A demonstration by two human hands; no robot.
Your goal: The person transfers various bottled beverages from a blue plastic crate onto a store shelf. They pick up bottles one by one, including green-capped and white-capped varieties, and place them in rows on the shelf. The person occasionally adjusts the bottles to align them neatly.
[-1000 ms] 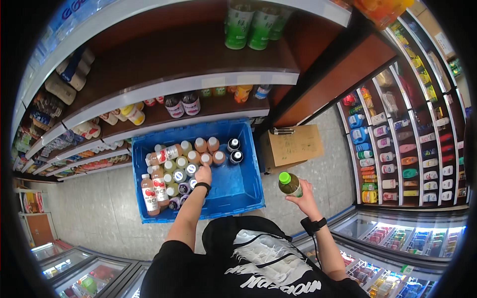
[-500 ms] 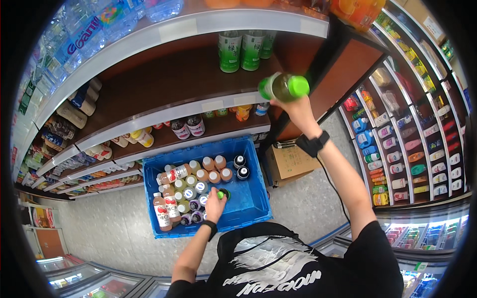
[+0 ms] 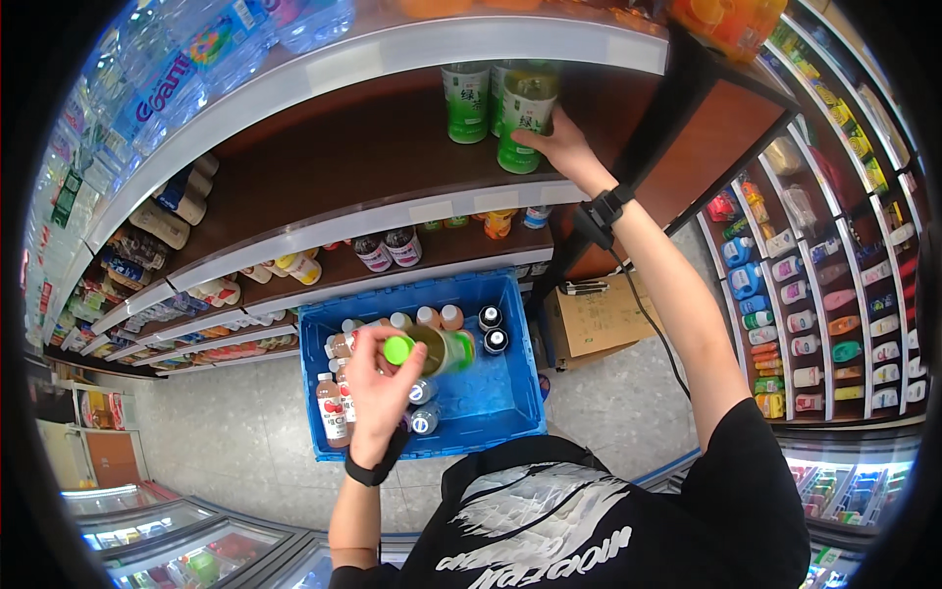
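Observation:
My right hand (image 3: 564, 149) is closed round a green-labelled tea bottle (image 3: 527, 116), which stands upright at the right end of the dark shelf (image 3: 324, 162). Beside it is a matching tea bottle (image 3: 466, 103), and another is partly hidden behind. Above the blue crate (image 3: 491, 417), my left hand (image 3: 378, 388) grips a green-capped bottle (image 3: 429, 355) near its cap; its far end is smeared by motion. Pink-drink bottles (image 3: 332, 407) lie at the crate's left, partly covered by my left hand and arm. Two dark-capped bottles (image 3: 493, 329) stand at its far right.
Large clear water bottles (image 3: 186, 74) line the shelf above. Two purple-labelled bottles (image 3: 388, 250) sit on the lower shelf. A cardboard box (image 3: 608, 319) stands right of the crate, and a black cable (image 3: 655, 339) hangs from my right wrist. Stocked shelves (image 3: 824, 285) rise farther right.
My right hand has brought its tea bottle from in front of the shelf onto it, now upright. My left hand has lifted a green-capped bottle out of the crate.

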